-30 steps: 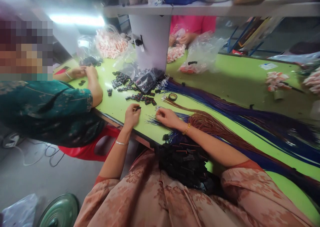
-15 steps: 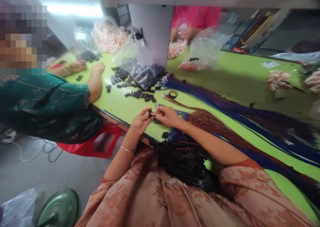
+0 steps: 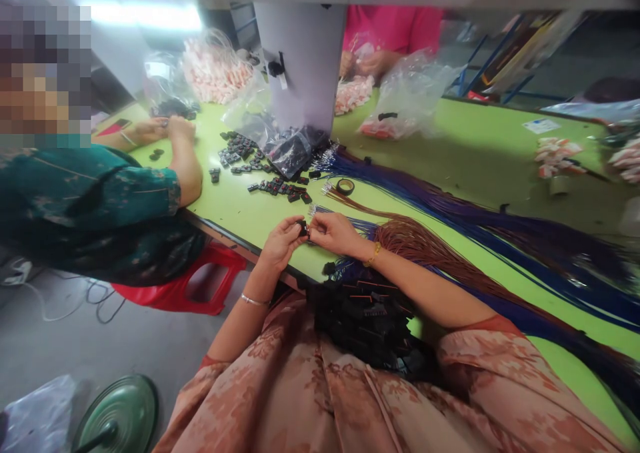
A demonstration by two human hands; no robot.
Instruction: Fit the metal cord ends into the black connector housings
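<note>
Pinched in the fingers of my left hand [image 3: 281,243] is a small black plastic connector housing [image 3: 303,227], over the table's near edge. The closed fingertips of my right hand [image 3: 336,232] meet its right side, on what looks like the tip of a thin wire; the fingers mostly hide it. Behind my right hand lie blue wires with silvery terminals [image 3: 313,210]. A bundle of brown wires [image 3: 415,240] runs off to the right. More black housings [image 3: 277,186] are scattered beyond my left hand. A heap of black parts [image 3: 370,323] rests against my lap.
A roll of black tape [image 3: 345,186] and long dark blue wires [image 3: 425,193] lie on the green table [image 3: 227,216]. Left sits a co-worker in a teal sleeve [image 3: 145,186] on a red stool [image 3: 220,280]. A white post [image 3: 305,66] stands behind the plastic bags.
My right fingertips have come slightly closer to the black housing, and less of the silvery tip shows between my hands. The co-worker's hands at left have come together.
</note>
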